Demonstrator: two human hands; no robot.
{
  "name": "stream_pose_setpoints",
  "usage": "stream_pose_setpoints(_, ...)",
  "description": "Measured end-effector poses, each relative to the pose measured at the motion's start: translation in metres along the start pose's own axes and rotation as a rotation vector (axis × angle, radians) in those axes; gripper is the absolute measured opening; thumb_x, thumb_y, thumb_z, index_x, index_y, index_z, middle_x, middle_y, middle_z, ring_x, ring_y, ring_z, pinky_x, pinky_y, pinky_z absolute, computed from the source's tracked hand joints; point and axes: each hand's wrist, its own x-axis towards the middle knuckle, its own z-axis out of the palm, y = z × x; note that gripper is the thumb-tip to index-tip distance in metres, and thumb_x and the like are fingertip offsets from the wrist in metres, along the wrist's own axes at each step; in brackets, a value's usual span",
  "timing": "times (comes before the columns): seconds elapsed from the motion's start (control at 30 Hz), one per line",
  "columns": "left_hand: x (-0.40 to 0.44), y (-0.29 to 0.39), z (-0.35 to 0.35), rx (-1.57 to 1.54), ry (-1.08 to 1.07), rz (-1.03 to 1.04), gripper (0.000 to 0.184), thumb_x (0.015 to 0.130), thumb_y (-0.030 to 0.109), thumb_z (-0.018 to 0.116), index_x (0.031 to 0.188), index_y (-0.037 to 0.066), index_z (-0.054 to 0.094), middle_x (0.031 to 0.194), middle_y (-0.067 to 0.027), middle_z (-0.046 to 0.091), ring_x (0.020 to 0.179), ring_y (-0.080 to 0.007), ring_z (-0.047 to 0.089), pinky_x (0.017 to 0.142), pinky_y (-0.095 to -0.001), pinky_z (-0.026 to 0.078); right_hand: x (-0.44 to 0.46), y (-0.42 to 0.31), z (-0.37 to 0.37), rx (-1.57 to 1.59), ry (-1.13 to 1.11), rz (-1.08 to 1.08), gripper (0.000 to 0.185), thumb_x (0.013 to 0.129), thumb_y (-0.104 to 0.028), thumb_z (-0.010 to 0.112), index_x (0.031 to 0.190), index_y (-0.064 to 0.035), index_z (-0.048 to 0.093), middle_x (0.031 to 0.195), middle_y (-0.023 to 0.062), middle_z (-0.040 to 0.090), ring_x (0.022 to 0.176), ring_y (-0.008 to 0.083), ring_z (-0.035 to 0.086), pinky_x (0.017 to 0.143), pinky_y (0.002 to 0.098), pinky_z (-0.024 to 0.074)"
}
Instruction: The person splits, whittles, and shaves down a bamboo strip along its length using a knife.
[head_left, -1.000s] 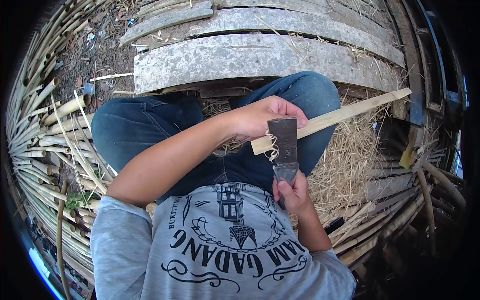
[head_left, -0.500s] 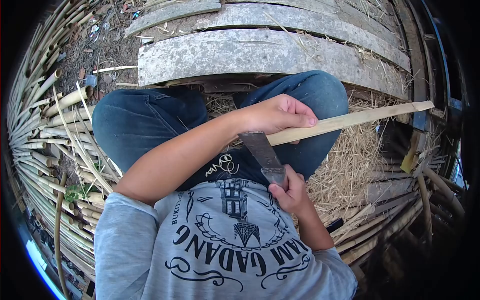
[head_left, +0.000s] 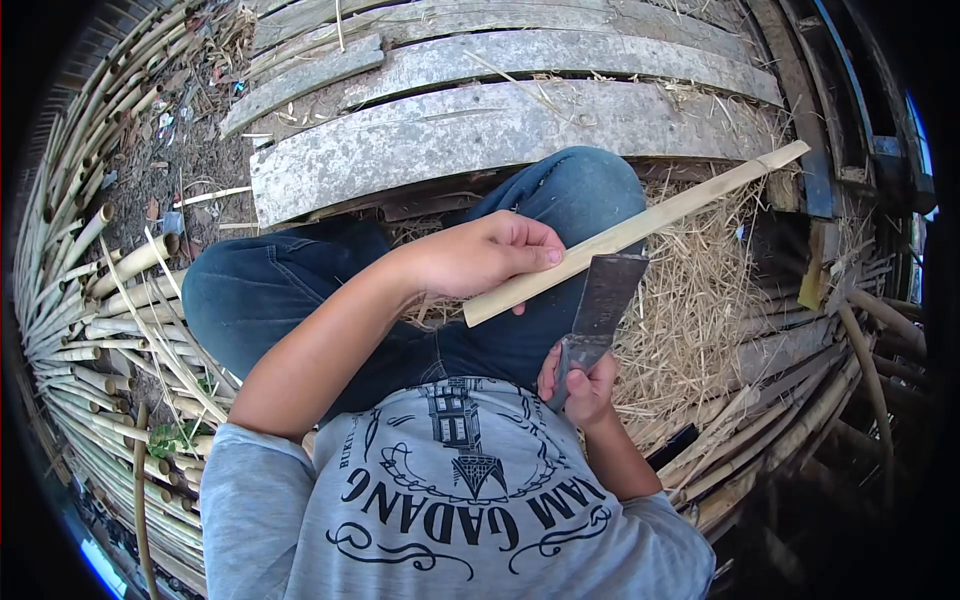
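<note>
My left hand (head_left: 490,255) pinches a long, flat bamboo strip (head_left: 680,207) between thumb and fingers near its lower left end. The pale strip slants up to the right, across my knee and the shavings. My right hand (head_left: 586,388) is wrapped around the handle of a broad, dark-bladed knife (head_left: 608,302), close to my shirt. Its blade points up and a little right, and its square tip is at the strip's lower edge, right of my left hand. I cannot tell whether blade and strip touch.
My bent knees, in blue jeans (head_left: 275,290), frame the work. Thin shavings (head_left: 690,310) cover the ground at right. Weathered planks (head_left: 480,130) lie ahead. Many bamboo poles (head_left: 140,260) are stacked at left, and more sticks (head_left: 760,440) lie at lower right.
My left hand has moved left with the bamboo strip, which now slants more steeply and shows its near end. The knife has swung from pointing up-left to up-right, now right of my left hand.
</note>
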Motion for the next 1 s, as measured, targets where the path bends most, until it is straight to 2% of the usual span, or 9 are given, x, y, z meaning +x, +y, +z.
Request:
stream_pose_setpoints(0.13,-0.016,0.021,0.021,0.226,0.087,-0.161,0.027,0.106,0.028,0.040,0.095,0.006,0.053,0.065,0.0018,0.052,0.054,-0.0050,0.053,0.050,-0.0208,0.045,0.008,-0.013,0.009,0.027,0.017,-0.043,0.043,0.095,-0.031,0.058,0.115,0.0051,0.046,0.078,0.0130,0.058,0.057,0.0142,0.055,0.053,0.0260,0.0460)
stream_pose_setpoints(0.23,-0.015,0.010,0.030,0.205,0.247,-0.039,0.032,0.106,0.032,0.039,0.089,0.007,0.050,0.062,0.0054,0.038,0.049,-0.0046,0.033,0.045,-0.0220,0.029,0.023,-0.034,0.014,-0.171,0.167,-0.194,0.045,0.096,-0.034,0.052,0.121,0.0035,0.044,0.075,0.0138,0.057,0.055,0.0154,0.057,0.051,0.0249,0.0459)
stream_pose_setpoints(0.33,-0.012,-0.002,0.032,0.254,0.261,0.010,0.037,0.105,0.038,0.041,0.086,0.007,0.048,0.063,0.0059,0.036,0.053,-0.0046,0.033,0.047,-0.0222,0.027,0.047,-0.061,0.003,-0.238,0.321,-0.267,0.035,0.097,-0.023,0.054,0.120,0.0021,0.045,0.078,0.0099,0.057,0.056,0.0128,0.056,0.052,0.0229,0.0453)
stream_pose_setpoints(0.4,-0.012,-0.003,0.036,0.446,0.226,0.116,0.035,0.094,0.036,0.064,0.084,0.009,0.044,0.066,0.0074,0.030,0.058,-0.0040,0.027,0.050,-0.0217,0.026,0.055,-0.078,-0.002,-0.332,0.402,-0.245,0.031,0.093,-0.016,0.061,0.114,0.0014,0.047,0.079,0.0079,0.058,0.057,0.0111,0.054,0.053,0.0228,0.0450)
stream_pose_setpoints(0.53,-0.018,0.000,0.036,0.451,0.191,0.009,0.037,0.082,0.022,0.078,0.086,0.008,0.044,0.066,0.0054,0.034,0.059,-0.0050,0.031,0.052,-0.0232,0.029,0.053,-0.085,-0.003,-0.816,0.502,-0.205,0.027,0.082,-0.002,0.072,0.102,-0.0008,0.054,0.077,0.0044,0.058,0.059,0.0098,0.054,0.054,0.0248,0.0443)
stream_pose_setpoints(0.7,-0.011,-0.008,0.039,0.213,0.129,-0.039,0.040,0.076,0.020,0.082,0.088,0.005,0.048,0.065,0.0039,0.038,0.059,-0.0051,0.036,0.052,-0.0247,0.033,0.056,-0.100,0.012,-1.227,0.262,-0.264,0.039,0.072,-0.029,0.082,0.092,-0.0034,0.061,0.074,0.0095,0.058,0.061,0.0281,0.059,0.056,0.0370,0.0458)
stream_pose_setpoints(0.8,-0.009,-0.018,0.047,0.226,0.245,0.083,0.037,0.078,0.018,0.080,0.094,0.001,0.051,0.067,0.0043,0.039,0.059,-0.0044,0.036,0.052,-0.0238,0.033,0.058,-0.101,0.012,-1.334,0.130,-0.229,0.040,0.075,-0.035,0.080,0.090,-0.0035,0.059,0.074,0.0094,0.057,0.063,0.0298,0.059,0.056,0.0384,0.0459)
stream_pose_setpoints(0.87,-0.008,-0.024,0.048,0.242,0.227,0.028,0.041,0.082,0.011,0.077,0.115,0.001,0.055,0.079,0.0055,0.040,0.065,-0.0024,0.034,0.054,-0.0188,0.032,0.058,-0.104,0.014,-1.297,0.133,-0.183,0.041,0.077,-0.038,0.078,0.089,-0.0037,0.058,0.072,0.0100,0.057,0.062,0.0321,0.060,0.055,0.0399,0.0460)
stream_pose_setpoints(1.0,-0.010,-0.012,0.062,0.404,0.323,-0.034,0.041,0.081,0.012,0.078,0.114,0.002,0.056,0.079,0.0042,0.043,0.066,-0.0035,0.036,0.055,-0.0199,0.034,0.057,-0.119,0.014,-1.253,0.111,-0.061,0.042,0.081,-0.042,0.074,0.088,-0.0043,0.056,0.069,0.0114,0.059,0.061,0.0335,0.063,0.053,0.0410,0.0473)
